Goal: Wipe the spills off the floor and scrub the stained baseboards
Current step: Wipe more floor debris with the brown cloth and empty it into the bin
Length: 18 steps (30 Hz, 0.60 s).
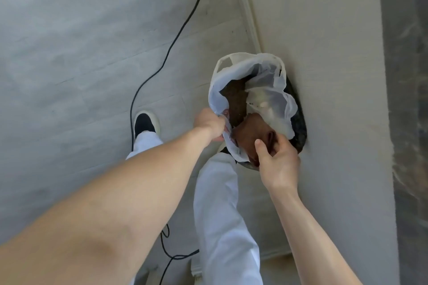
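Baseboard [246, 4] runs along the wall [324, 30] above a dark bin [301, 127] that stands against that wall on the grey floor [69, 53]; a white bag [266, 76] lines the bin, with brown waste inside; the left hand [209, 124] grips the bag's near edge in curled fingers; the right hand [278, 162] pinches a brown wad [251, 133] at the bag's mouth; a black cable [171, 46] snakes across the floor past a dark shoe [144, 124] and pale trouser legs [222, 215].
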### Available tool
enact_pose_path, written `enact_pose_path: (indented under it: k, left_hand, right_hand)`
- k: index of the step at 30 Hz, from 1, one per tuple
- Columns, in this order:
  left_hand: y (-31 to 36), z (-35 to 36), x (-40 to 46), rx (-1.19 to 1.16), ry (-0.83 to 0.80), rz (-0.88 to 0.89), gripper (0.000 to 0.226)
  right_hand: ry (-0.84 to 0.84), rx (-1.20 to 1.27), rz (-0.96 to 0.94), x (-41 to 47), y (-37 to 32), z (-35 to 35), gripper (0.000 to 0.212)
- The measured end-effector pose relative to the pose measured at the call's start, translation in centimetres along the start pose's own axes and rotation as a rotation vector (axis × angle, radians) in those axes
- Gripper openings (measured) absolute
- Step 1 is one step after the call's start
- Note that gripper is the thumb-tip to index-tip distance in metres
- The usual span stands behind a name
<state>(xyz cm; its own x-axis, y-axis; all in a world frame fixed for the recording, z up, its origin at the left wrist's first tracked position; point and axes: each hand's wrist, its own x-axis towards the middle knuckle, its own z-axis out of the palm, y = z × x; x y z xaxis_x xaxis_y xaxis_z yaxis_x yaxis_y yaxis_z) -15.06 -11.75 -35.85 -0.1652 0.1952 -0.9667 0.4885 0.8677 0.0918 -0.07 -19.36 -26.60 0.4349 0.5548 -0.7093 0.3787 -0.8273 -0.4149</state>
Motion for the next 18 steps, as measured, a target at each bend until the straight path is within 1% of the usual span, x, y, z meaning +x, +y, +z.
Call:
enact_pose_path:
  k: [5,10,14,18]
  left_hand:
    - [0.0,-2.4,-1.5,0.067,0.036,0.136,0.022]
    - [-1.6,-10.1,-5.0,0.069,0.008,0.189,0.034]
    - [-3.9,-18.1,-8.4,0.068,0.027,0.171,0.036]
    - [-4.7,-27.7,-12.5,-0.044,0.094,0.168,0.036]
  right_hand:
    - [0.014,-0.034,-0.021,-0.5,-1.6,0.6,0.020]
    - [0.007,-0.090,-0.065,-2.5,-6.6,1.6,0.014]
    - [-0.045,-0.123,-0.116,-5.9,-13.7,3.4,0.001]
    - [-0.135,-0.129,-0.174,-10.6,-23.3,6.1,0.008]
